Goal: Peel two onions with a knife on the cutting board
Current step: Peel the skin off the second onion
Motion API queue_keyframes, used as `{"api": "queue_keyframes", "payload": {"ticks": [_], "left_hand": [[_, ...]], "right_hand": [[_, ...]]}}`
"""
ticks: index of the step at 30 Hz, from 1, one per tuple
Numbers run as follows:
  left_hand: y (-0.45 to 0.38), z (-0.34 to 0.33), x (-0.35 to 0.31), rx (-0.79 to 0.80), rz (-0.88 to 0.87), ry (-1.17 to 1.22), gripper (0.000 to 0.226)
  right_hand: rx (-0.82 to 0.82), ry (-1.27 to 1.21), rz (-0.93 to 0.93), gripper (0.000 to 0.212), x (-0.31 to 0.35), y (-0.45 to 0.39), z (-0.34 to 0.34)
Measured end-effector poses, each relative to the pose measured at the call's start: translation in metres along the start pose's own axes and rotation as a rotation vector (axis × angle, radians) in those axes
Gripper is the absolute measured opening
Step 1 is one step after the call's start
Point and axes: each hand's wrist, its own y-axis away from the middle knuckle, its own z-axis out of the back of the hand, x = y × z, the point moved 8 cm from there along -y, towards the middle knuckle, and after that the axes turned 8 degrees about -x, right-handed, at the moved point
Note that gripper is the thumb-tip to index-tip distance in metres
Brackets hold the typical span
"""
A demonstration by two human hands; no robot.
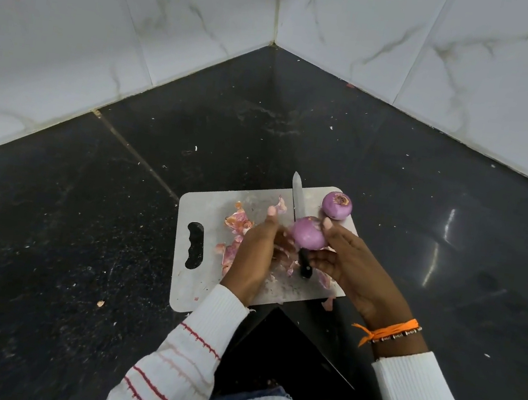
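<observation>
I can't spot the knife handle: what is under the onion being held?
Under the held onion lies the knife on the cutting board. Its blade points away and the black handle's end shows below. The middle of the knife is covered by the onion and fingers.

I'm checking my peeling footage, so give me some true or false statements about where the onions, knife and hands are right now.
1. The knife lies on the cutting board, in neither hand. True.
2. Both onions are still on the board. False: one peeled onion sits at the board's far right corner; the other onion is held up between the hands.
3. Loose onion skins lie on the board. True.
4. The left hand holds the knife handle. False: it is at the held onion, as is the right hand.
5. The board's handle cutout is on its right side. False: left.
</observation>
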Motion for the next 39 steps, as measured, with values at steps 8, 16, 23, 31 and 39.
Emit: {"api": "queue_keyframes", "payload": {"ticks": [8, 16, 23, 31, 39], "left_hand": [[0.009, -0.005, -0.023, 0.094, -0.239, 0.109, 0.031], [0.012, -0.015, -0.022, 0.145, -0.274, 0.226, 0.024], [0.007, -0.008, -0.006, -0.035, -0.172, 0.263, 0.029], [0.006, -0.001, 0.002, -0.055, -0.093, 0.129, 0.031], [0.007, 0.000, 0.002, -0.060, -0.075, 0.098, 0.031]], "right_hand": [[0.030, 0.105, -0.048, 0.036, -0.002, 0.002, -0.004], [0.122, -0.044, -0.064, 0.035, -0.004, 0.003, 0.003], [-0.038, 0.126, 0.031, 0.035, -0.004, -0.002, 0.026], [-0.650, 0.669, 0.314, 0.029, 0.006, -0.012, 0.081], [-0.666, 0.963, 0.506, 0.025, 0.029, -0.002, 0.059]]}}
